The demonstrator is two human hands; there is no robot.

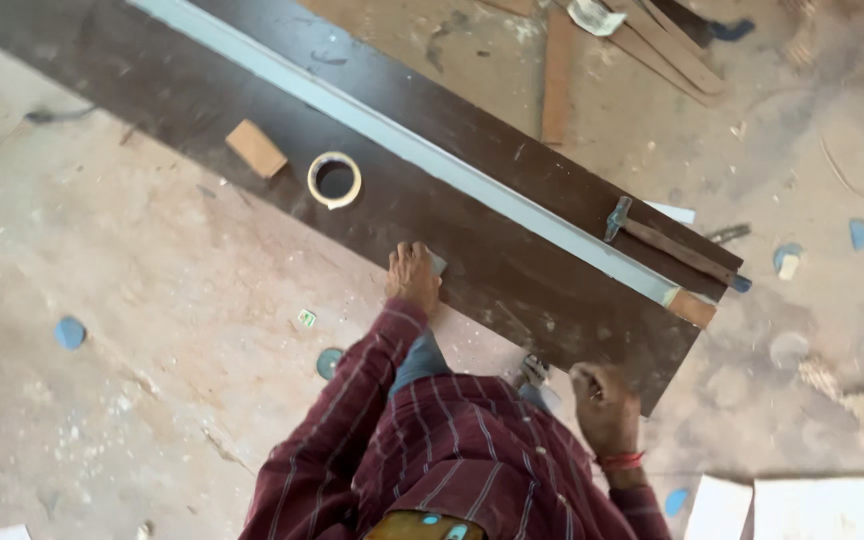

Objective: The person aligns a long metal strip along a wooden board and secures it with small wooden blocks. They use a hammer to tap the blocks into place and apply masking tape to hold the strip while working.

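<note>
My right hand (604, 408) curls closed just off the near end of the dark board (512, 270) on the floor; my left hand (413, 277) presses flat on its edge, gripping nothing. Farther off lie a tape roll (334, 180), wooden block (256, 148) and hammer (672, 245).

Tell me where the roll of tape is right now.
In the head view the roll of tape lies flat on the dark board, left of centre, just right of the small wooden block and above the left hand.
</note>
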